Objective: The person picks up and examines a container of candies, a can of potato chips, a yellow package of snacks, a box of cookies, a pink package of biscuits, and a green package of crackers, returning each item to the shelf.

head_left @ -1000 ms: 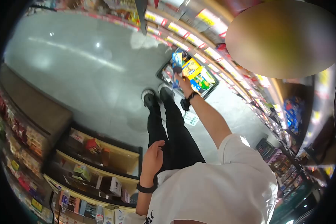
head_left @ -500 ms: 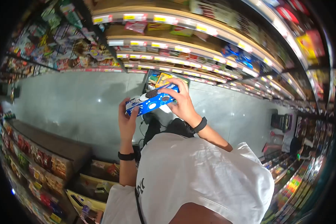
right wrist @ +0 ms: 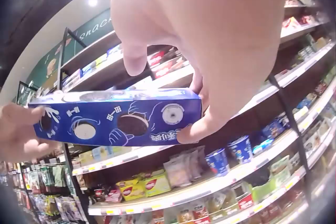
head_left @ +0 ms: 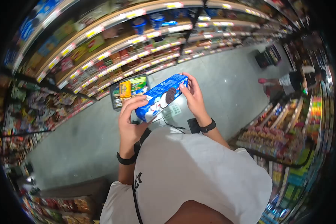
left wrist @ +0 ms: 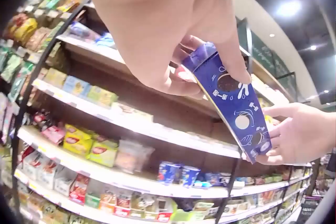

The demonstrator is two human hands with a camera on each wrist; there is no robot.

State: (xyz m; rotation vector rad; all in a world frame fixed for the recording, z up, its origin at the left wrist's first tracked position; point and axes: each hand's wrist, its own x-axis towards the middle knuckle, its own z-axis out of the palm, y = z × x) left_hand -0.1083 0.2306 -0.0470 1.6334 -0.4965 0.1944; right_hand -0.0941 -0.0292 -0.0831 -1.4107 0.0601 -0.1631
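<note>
Both hands hold a long blue box of sandwich cookies (head_left: 161, 95) in front of the chest, tilted with its right end farther up in the head view. My left hand (head_left: 131, 117) grips the near left end, thumb and fingers on opposite sides. The right hand (head_left: 194, 99) pinches the other end between thumb and fingers. Dark cookies and white lettering are printed on the box's side (right wrist: 118, 124) in the right wrist view. In the left wrist view the left hand (left wrist: 168, 29) covers the box's upper end, and the right hand (left wrist: 299, 133) is at its lower end.
A dark shopping basket (head_left: 113, 100) with colourful packs stands on the grey floor (head_left: 227, 86), below and beyond the hands. Long snack shelves (head_left: 123, 44) run along the far side. More goods (head_left: 272, 138) stand at the right, where another person (head_left: 291, 80) is by the aisle.
The right hand was down at the basket on the floor and the left hung free; then both hands held the cookie box up. Since then the box has turned and the view has swung right.
</note>
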